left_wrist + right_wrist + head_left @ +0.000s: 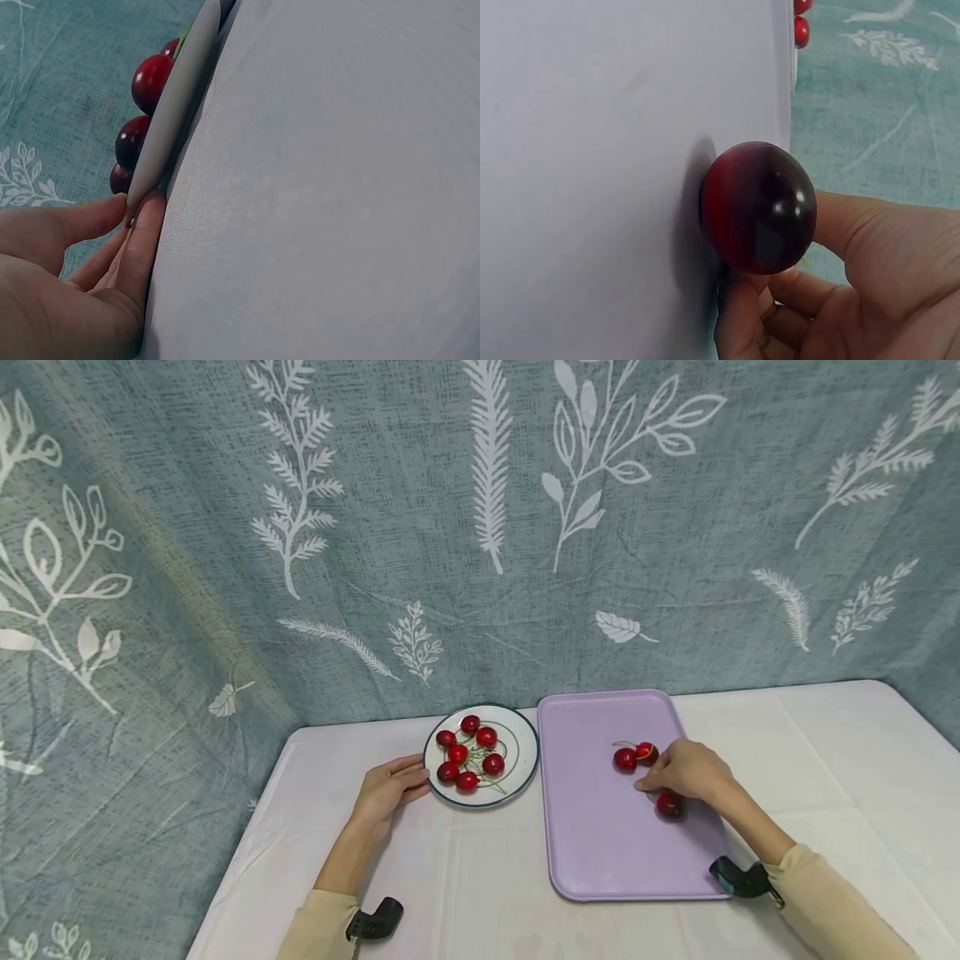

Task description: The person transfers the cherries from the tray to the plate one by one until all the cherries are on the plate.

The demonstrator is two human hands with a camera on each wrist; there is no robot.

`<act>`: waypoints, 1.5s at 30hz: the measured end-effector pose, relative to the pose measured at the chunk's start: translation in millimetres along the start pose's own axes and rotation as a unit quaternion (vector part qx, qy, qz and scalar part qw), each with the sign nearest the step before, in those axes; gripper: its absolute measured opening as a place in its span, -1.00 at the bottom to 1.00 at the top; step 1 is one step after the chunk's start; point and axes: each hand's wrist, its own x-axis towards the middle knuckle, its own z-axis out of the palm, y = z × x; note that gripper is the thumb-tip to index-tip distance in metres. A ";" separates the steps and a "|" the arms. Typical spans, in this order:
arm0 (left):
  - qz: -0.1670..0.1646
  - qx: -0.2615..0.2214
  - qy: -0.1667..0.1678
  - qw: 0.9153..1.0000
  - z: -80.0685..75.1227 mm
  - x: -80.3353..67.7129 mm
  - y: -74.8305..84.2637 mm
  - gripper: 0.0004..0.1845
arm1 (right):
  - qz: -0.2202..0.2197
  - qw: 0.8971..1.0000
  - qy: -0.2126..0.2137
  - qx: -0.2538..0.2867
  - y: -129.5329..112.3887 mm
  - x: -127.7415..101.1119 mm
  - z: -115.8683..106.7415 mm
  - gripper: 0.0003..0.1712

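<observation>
My left hand lies flat on the white tablecloth, its straight fingers touching the rim of a white plate that holds several red cherries. The plate's edge and some of those cherries show close up in the left wrist view. My right hand is over a lilac tray with curled fingers, pinching the stem of a dark red cherry that rests on the tray. That cherry fills the right wrist view. Two more cherries lie just beyond the hand.
A teal leaf-print cloth hangs behind the table and along its left side. The plate and tray stand side by side near the back edge. White tablecloth stretches to the right of the tray and in front of both.
</observation>
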 end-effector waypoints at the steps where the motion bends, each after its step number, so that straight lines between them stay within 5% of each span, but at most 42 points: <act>1: 0.001 0.000 -0.001 1.000 -0.3 0.3 -0.2 -0.54 | -0.001 1.000 -0.001 0.006 0.0 0.7 0.6 -0.66; 12: 0.003 0.000 0.002 1.000 -0.4 0.6 -1.0 -0.55 | 0.015 0.998 -0.028 0.061 -2.7 3.4 2.6 -0.54; 45: 0.008 0.007 -0.004 1.000 0.3 -3.1 1.1 -0.54 | -0.033 0.999 -0.017 0.025 -20.4 -35.9 -22.0 -0.73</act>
